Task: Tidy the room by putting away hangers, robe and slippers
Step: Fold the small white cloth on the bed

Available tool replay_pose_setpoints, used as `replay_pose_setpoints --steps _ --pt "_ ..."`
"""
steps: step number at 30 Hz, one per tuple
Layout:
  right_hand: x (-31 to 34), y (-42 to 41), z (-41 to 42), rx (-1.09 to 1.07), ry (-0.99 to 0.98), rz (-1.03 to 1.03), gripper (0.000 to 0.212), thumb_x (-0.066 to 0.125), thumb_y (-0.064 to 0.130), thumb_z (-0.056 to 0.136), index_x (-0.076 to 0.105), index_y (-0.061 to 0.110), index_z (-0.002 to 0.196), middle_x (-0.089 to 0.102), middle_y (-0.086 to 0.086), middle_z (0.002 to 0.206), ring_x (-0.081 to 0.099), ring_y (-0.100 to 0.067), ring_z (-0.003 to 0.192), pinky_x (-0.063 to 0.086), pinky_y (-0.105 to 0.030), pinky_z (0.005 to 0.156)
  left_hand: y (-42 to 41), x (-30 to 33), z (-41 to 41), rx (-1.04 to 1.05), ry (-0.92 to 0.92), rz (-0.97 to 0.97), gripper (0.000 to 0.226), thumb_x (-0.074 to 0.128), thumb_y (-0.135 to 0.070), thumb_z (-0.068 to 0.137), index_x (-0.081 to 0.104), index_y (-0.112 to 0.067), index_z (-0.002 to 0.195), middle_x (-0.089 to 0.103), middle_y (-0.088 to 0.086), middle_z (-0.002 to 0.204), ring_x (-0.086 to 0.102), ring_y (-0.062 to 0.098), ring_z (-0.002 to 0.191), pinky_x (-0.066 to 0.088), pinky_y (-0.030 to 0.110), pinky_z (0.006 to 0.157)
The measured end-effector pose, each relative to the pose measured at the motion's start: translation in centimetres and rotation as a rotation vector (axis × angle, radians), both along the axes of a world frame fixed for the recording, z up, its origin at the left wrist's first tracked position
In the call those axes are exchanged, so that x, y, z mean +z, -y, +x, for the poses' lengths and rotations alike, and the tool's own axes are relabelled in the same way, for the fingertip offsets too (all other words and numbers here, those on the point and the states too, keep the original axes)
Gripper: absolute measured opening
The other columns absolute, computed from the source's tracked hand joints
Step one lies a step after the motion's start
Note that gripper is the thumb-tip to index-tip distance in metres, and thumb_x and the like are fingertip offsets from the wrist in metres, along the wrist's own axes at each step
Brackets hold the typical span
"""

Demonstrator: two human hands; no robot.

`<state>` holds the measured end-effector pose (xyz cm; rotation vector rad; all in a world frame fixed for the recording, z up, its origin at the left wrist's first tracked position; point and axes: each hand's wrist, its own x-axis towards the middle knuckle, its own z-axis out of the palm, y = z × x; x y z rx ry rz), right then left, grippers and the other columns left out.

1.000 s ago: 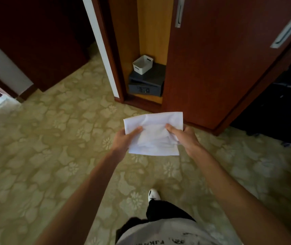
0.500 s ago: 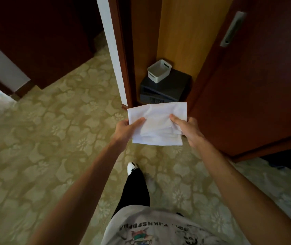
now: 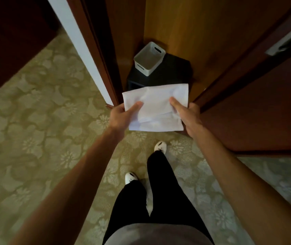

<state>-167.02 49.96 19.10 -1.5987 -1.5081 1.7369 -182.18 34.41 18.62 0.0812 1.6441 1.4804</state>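
The left hand point(image 3: 119, 116) and right hand point(image 3: 188, 114) each pinched one side of a white packet point(image 3: 156, 106) (probably slippers). It was held in front of the white basket point(image 3: 149, 58), which sat on a dark safe point(image 3: 169, 74).

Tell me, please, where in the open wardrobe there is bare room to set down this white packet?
Free: the white bin, which looks empty, and the black safe top to its right. Both hands, left hand and right hand, hold the white packet. Tight: between safe and door frame.
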Motion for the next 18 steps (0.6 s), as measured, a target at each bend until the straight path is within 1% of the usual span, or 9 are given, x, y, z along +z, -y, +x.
replay_pose_setpoints --steps 2,4,5,7,10,13,16,18 --pt "-2.0 -3.1 -2.0 0.009 0.000 -0.014 0.027 0.080 0.033 0.085 0.075 0.012 0.100 0.077 0.002 0.094 0.074 -0.008 0.083 0.060 -0.025 0.072 -3.3 -2.1 -2.2 -0.012 -0.004 -0.019 0.028 0.079 -0.026 0.086 0.075 -0.008 0.106 0.078 0.007 0.100 0.076 0.025 0.090 0.063 0.037 0.077" --pt "-3.7 -6.1 -3.8 0.023 0.006 -0.025 0.020 0.078 0.030 0.087 0.074 0.013 0.096 0.075 0.005 0.088 0.071 0.002 0.073 0.054 -0.015 0.062 -6.4 -3.9 -4.0 -0.018 0.000 -0.041 0.025 0.079 -0.026 0.087 0.075 -0.009 0.105 0.078 0.007 0.100 0.076 0.025 0.091 0.063 0.038 0.079" --pt "-4.5 -7.6 -4.5 0.028 0.004 -0.030 0.018 0.078 0.030 0.088 0.073 0.013 0.094 0.074 0.006 0.085 0.070 0.004 0.070 0.051 -0.011 0.058 -7.9 -4.6 -4.9 -0.022 0.002 -0.048 0.026 0.079 -0.026 0.087 0.074 -0.008 0.106 0.078 0.007 0.101 0.076 0.025 0.092 0.062 0.039 0.081" --pt "-6.0 -10.4 -6.1 0.036 0.010 -0.047 0.022 0.078 0.032 0.087 0.073 0.011 0.094 0.075 0.005 0.086 0.070 0.004 0.072 0.049 -0.008 0.058 -10.8 -6.1 -6.4 -0.016 0.010 -0.071 0.030 0.079 -0.026 0.086 0.074 -0.006 0.108 0.078 0.009 0.103 0.076 0.027 0.094 0.061 0.044 0.085" --pt "-8.3 -14.6 -8.2 0.035 0.018 -0.062 0.034 0.079 0.032 0.086 0.074 0.003 0.105 0.076 0.002 0.091 0.071 0.004 0.075 0.050 -0.008 0.060 -15.3 -8.7 -8.6 0.035 0.044 -0.107 0.033 0.081 -0.025 0.084 0.074 -0.003 0.108 0.077 0.012 0.103 0.075 0.031 0.094 0.060 0.048 0.087" --pt "-10.6 -18.7 -10.7 -0.017 -0.002 -0.044 0.032 0.079 0.024 0.086 0.073 0.004 0.110 0.075 0.002 0.093 0.071 0.005 0.073 0.052 -0.011 0.061 -19.8 -11.6 -10.7 0.052 0.074 -0.110 0.025 0.081 -0.023 0.084 0.074 -0.006 0.101 0.078 0.011 0.101 0.075 0.031 0.095 0.061 0.046 0.085" --pt "-13.6 -22.6 -14.1 -0.070 -0.002 -0.026 0.029 0.083 0.021 0.082 0.073 0.007 0.105 0.074 0.005 0.090 0.070 0.005 0.070 0.055 -0.013 0.063 -23.8 -14.2 -12.9 0.101 0.081 -0.137 0.019 0.082 -0.022 0.084 0.075 -0.009 0.096 0.078 0.010 0.098 0.076 0.026 0.088 0.061 0.039 0.076" --pt "-15.8 -25.2 -16.6 -0.080 0.025 -0.011 0.036 0.087 0.028 0.078 0.074 0.006 0.102 0.076 0.002 0.088 0.073 0.001 0.074 0.060 -0.020 0.070 -26.0 -16.3 -14.6 0.144 0.077 -0.154 0.019 0.082 -0.022 0.084 0.075 -0.009 0.094 0.078 0.009 0.095 0.075 0.022 0.082 0.061 0.035 0.073"
